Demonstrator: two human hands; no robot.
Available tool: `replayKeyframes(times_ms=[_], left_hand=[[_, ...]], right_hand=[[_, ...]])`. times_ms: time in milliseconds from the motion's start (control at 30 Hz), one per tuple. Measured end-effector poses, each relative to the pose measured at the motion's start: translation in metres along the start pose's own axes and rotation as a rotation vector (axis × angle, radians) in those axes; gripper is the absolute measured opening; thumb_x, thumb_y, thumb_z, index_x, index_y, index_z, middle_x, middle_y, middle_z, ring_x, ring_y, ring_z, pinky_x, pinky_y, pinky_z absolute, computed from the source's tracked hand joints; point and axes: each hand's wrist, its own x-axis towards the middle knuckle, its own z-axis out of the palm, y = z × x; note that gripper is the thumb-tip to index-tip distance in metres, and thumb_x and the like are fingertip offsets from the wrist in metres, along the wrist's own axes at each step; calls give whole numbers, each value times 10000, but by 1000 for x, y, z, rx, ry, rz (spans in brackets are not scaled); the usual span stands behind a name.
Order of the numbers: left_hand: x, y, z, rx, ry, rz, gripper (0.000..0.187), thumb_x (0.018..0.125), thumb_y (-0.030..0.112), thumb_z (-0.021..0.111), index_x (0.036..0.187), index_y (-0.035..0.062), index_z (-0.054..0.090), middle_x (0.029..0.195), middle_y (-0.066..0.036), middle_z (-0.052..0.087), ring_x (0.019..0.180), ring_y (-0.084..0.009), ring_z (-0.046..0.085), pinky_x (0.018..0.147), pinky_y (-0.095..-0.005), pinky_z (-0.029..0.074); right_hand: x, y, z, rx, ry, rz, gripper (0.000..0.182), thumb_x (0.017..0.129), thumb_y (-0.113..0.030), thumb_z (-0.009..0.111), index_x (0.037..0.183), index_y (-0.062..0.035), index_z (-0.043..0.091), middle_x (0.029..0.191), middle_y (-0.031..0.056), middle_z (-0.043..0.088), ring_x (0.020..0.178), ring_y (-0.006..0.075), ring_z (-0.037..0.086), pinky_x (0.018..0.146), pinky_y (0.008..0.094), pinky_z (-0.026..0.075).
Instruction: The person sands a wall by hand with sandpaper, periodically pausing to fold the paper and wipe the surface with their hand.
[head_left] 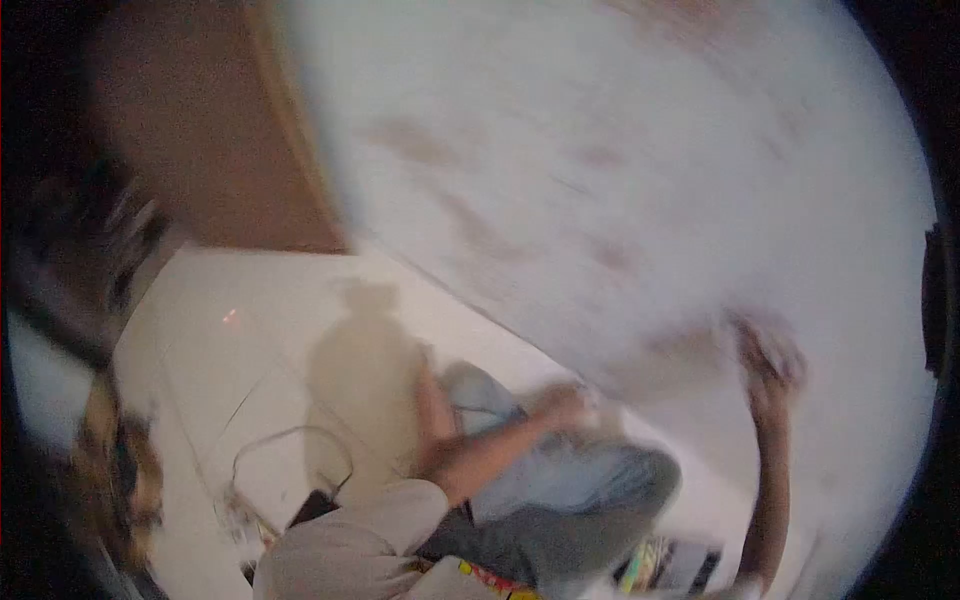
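- A person seated on the tiled floor (250,330) works at a large white wall (640,200), apparently mid-wipe or sanding; the next pass calls for steady pressure.
- Right hand (770,355) presses something pale, blurred beyond telling, against the wall.
- Left hand (565,405) rests lower on the wall; grip unclear.

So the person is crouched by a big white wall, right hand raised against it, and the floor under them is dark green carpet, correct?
Not quite. The head view shows the floor as pale, whitish tile, not dark green carpet. The rest holds: the right hand is raised against the big white wall, with the person low beside it.
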Motion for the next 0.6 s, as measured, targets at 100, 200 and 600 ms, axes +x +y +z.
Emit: replayKeyframes(times_ms=[100,200,600], left_hand=[[-3,-8,-2,-384,340,-15,452,882,361,501,1192,34,540,1148,-188,585,1081,-335,545,975,-445,387],[-29,-13,-23,-372,215,52,490,881,360,504,1230,15,510,1135,-204,576,1059,-333,550,982,-436,382],[-10,-21,-2,-271,321,49,373,842,299,562,1127,58,566,1089,-173,589,1059,-299,552,944,-469,380]], right_hand=[[26,56,22,-463,845,-245,404,952,-114,408,1353,-92,450,1372,-3,486,1191,240,483,994,414,309],[26,88,74,-549,616,-566,415,904,-28,444,1311,-94,493,1341,5,518,1163,270,488,1041,436,259],[23,37,20,-586,865,-330,395,857,-16,536,1246,-81,555,1278,111,522,1071,300,514,993,465,315]])
